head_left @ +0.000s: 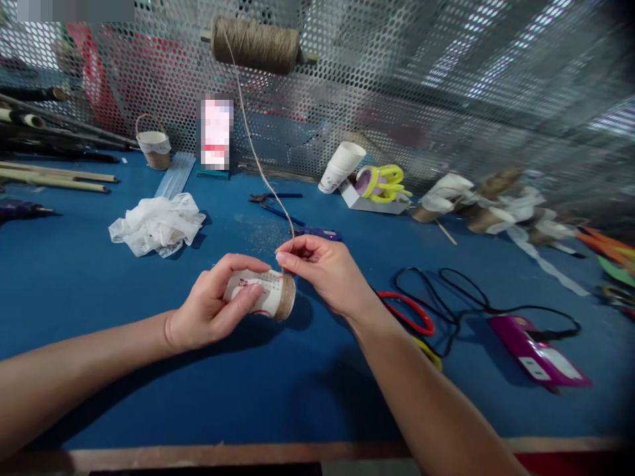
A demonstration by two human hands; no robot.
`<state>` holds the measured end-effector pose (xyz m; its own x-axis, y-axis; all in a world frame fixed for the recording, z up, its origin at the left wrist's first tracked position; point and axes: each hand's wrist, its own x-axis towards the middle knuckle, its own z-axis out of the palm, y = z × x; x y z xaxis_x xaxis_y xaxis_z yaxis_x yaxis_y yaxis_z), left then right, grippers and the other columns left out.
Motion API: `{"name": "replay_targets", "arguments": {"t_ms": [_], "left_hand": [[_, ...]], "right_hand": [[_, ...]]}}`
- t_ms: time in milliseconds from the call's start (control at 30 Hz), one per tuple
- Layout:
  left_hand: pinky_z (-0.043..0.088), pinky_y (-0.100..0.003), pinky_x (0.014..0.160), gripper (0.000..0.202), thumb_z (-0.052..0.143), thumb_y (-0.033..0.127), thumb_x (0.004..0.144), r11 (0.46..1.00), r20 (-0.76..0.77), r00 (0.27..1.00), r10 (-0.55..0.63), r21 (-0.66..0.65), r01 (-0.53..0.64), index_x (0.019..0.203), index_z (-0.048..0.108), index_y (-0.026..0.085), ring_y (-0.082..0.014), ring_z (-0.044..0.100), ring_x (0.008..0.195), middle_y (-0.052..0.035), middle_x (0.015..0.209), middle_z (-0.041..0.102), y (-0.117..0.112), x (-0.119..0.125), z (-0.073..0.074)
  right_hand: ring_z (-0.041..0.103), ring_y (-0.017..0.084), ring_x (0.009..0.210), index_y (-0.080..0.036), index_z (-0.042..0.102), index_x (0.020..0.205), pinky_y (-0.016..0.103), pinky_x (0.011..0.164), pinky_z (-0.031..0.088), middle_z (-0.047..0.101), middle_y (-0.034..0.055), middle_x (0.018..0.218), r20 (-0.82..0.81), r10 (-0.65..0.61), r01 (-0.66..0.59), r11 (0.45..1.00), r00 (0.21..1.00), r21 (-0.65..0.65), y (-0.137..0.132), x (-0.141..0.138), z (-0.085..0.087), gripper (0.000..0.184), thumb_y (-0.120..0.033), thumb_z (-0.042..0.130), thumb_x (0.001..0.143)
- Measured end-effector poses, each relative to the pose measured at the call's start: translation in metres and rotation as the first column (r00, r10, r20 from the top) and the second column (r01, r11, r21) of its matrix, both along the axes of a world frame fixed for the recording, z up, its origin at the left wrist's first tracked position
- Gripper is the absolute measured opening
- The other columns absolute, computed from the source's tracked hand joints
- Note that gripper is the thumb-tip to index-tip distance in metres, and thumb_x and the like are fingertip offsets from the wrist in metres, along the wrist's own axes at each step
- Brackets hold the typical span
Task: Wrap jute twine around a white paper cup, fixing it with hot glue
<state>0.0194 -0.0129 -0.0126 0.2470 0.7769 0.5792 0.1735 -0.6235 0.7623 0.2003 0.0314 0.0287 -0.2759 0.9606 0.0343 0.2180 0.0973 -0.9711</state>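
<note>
My left hand (211,307) is wrapped round a white paper cup (258,291) held on its side above the blue table, with jute twine wound around its rim end. My right hand (325,268) pinches the twine strand (253,149) right beside the cup. The strand runs up from my fingers to a twine spool (255,43) mounted on the perforated metal panel at the back.
On the blue table (74,277) lie a crumpled white plastic sheet (157,223), pliers (275,198), a stack of paper cups (342,165), yellow tape rolls in a box (380,185), twine-wrapped cups (476,205), black cables (461,297), a magenta device (536,350), a small basket (153,145) and bamboo sticks (54,175).
</note>
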Motion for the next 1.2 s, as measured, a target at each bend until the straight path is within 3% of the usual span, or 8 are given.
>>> {"name": "replay_targets", "arguments": {"t_ms": [267,400,600,767,1033,1200], "left_hand": [[0.042,-0.014,0.046,0.019,0.053,0.014,0.085,0.998,0.002,1.000,0.015,0.067,-0.015,0.104,0.052,0.018,-0.0055,0.053,0.050,0.0016,0.074,0.062,0.001,0.000,0.002],[0.040,-0.014,0.043,0.018,0.053,0.015,0.086,0.999,0.015,1.000,0.009,0.038,-0.010,0.104,0.052,0.018,-0.0053,0.049,0.046,0.0024,0.069,0.060,0.001,-0.001,0.001],[0.042,-0.014,0.048,0.015,0.053,0.017,0.086,0.994,0.125,0.992,0.004,-0.108,0.009,0.102,0.052,0.017,-0.0060,0.050,0.053,0.0015,0.072,0.058,0.003,0.003,0.001],[0.041,-0.014,0.048,0.016,0.053,0.024,0.088,0.957,0.258,0.966,-0.015,-0.278,0.089,0.102,0.052,0.016,-0.0053,0.046,0.052,0.0033,0.068,0.052,0.003,0.005,0.001],[0.042,-0.013,0.049,0.017,0.056,0.027,0.087,0.912,0.377,0.926,-0.025,-0.370,0.175,0.101,0.054,0.017,-0.0048,0.046,0.052,0.0040,0.067,0.052,0.005,0.006,0.001],[0.043,-0.015,0.047,0.022,0.059,0.031,0.083,0.820,0.441,0.897,0.033,-0.525,0.227,0.099,0.054,0.017,-0.0061,0.048,0.049,0.0046,0.061,0.053,0.011,0.007,0.003]], "right_hand": [[0.056,0.010,0.062,-0.018,0.066,0.073,0.025,0.061,0.044,0.064,-0.0025,0.067,-0.042,0.032,-0.035,0.996,0.999,-0.080,0.003,-0.001,-0.006,0.013,-0.025,0.074,0.065],[0.056,0.009,0.061,-0.018,0.067,0.072,0.025,0.061,0.044,0.064,-0.0028,0.066,-0.075,0.028,-0.036,0.993,0.997,-0.116,0.003,-0.002,-0.009,0.014,-0.025,0.075,0.064],[0.055,0.009,0.061,-0.018,0.067,0.071,0.024,0.060,0.043,0.064,-0.0032,0.064,-0.109,-0.002,-0.019,0.982,0.994,-0.188,0.003,-0.004,-0.012,0.017,-0.023,0.078,0.059],[0.055,0.008,0.060,-0.018,0.066,0.070,0.024,0.060,0.043,0.063,-0.0035,0.063,-0.118,-0.032,0.004,0.974,0.992,-0.228,0.006,-0.005,-0.016,0.017,-0.024,0.078,0.060],[0.056,0.009,0.059,-0.018,0.065,0.072,0.025,0.059,0.043,0.063,-0.0024,0.064,-0.142,-0.002,-0.043,0.950,0.990,-0.309,0.007,-0.004,-0.018,0.016,-0.028,0.075,0.064],[0.059,0.010,0.059,-0.017,0.062,0.082,0.025,0.059,0.045,0.065,-0.0010,0.065,-0.129,-0.032,-0.012,0.945,0.991,-0.326,0.009,-0.005,-0.024,0.019,-0.027,0.072,0.069]]}}
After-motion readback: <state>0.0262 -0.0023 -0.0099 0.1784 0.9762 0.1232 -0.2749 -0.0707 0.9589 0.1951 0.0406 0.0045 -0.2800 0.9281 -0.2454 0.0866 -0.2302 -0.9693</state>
